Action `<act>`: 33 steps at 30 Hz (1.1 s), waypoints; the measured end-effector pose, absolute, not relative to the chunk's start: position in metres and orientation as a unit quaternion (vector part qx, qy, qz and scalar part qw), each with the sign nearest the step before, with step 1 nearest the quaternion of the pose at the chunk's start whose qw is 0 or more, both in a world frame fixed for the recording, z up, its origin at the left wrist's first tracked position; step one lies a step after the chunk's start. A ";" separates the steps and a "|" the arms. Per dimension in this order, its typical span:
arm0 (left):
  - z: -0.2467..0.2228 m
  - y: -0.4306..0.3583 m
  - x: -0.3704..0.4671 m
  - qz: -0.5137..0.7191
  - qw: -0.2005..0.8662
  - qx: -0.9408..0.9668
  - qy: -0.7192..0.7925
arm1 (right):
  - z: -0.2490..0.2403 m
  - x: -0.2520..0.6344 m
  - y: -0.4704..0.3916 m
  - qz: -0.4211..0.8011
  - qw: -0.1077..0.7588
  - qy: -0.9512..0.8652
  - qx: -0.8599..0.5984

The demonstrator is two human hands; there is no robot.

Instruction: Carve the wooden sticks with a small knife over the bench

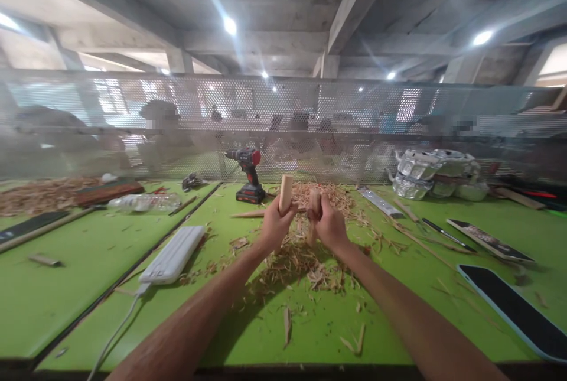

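Note:
My left hand [279, 226] is closed around a pale wooden block [286, 189] that sticks up above the thumb. Close beside it, my right hand [331, 226] grips a darker piece of wood [315, 198]; part of it shows below the fingers, but its full shape is hidden. Both hands are over the green table, above a spread of wood shavings [305, 266]. A tapered wooden stick [248, 214] pokes out behind my left hand. The two held pieces look slightly apart at the top.
A cordless drill [248, 175] stands behind my left hand. Left lies a white power bank [173, 256] with a cable; right, a phone [516, 307], a pen-like tool [447, 234] and a metal strip [380, 201]. Foil-wrapped bundles [436, 171] sit before a perforated screen [283, 103]; people show beyond.

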State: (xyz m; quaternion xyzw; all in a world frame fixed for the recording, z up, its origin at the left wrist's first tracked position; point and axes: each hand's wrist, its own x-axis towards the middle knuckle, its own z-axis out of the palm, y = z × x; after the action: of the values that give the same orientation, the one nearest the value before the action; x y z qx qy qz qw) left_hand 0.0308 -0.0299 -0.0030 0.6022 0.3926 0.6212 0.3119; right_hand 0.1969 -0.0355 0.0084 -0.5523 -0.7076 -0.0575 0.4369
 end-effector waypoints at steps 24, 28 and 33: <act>0.013 -0.018 0.018 0.658 0.321 0.563 0.384 | 0.007 0.197 -0.034 -0.011 0.450 -0.734 -0.508; 0.017 -0.017 0.016 0.671 0.313 0.556 0.379 | 0.012 0.195 -0.040 -0.013 0.498 -0.710 -0.497; 0.026 -0.021 0.009 0.696 0.298 0.539 0.370 | 0.013 0.196 -0.041 -0.014 0.529 -0.698 -0.483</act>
State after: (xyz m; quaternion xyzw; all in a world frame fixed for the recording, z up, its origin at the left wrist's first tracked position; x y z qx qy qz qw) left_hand 0.0090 -0.0211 0.0258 0.5389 0.3703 0.6955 0.2978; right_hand 0.1956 -0.0414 0.0130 -0.4831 -0.6976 -0.0138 0.5290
